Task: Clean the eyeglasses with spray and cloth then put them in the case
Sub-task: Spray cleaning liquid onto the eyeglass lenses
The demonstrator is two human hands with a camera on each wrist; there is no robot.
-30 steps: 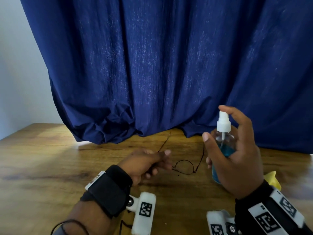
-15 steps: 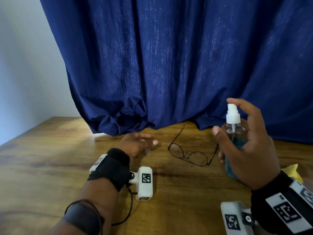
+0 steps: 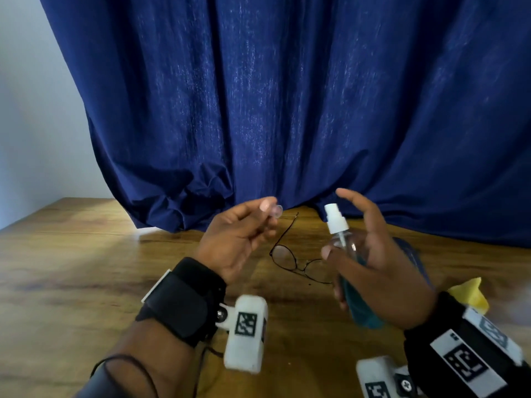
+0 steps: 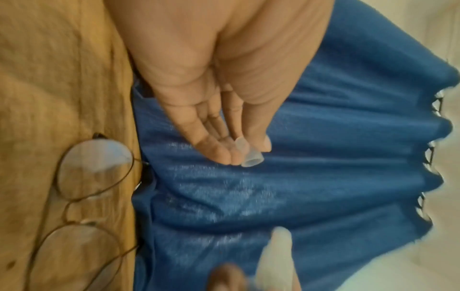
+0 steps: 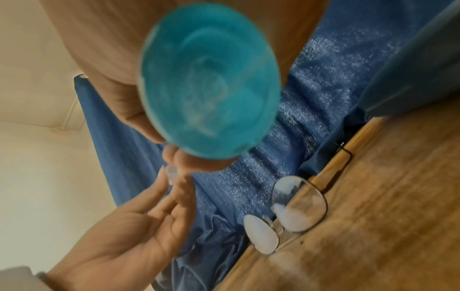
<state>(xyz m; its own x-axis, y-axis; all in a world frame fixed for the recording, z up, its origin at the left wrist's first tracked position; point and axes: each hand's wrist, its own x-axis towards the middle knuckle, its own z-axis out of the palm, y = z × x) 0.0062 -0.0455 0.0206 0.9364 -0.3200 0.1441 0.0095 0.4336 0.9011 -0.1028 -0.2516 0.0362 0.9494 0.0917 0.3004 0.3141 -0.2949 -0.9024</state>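
Thin black-wire eyeglasses (image 3: 290, 258) lie open on the wooden table (image 3: 86, 268), temples toward the curtain; both lenses show in the wrist views (image 4: 94, 163) (image 5: 298, 204). My right hand (image 3: 370, 248) grips a clear spray bottle (image 3: 355, 282) of blue liquid just right of them, index finger raised above the white nozzle (image 3: 334, 221). The bottle's base (image 5: 209, 78) fills the right wrist view. My left hand (image 3: 270, 216) is raised left of the nozzle and pinches a small clear cap (image 3: 277, 209) (image 4: 251, 155) between thumb and fingertips.
A yellow cloth (image 3: 471, 294) lies on the table behind my right wrist. A bluish object (image 3: 411, 257) sits behind my right hand, mostly hidden. A dark blue curtain (image 3: 287, 110) hangs along the table's far edge.
My left hand let go of the eyeglasses, which now lie on the table, then rose toward the nozzle with a clear cap pinched in it. The right hand kept hold of the bottle.
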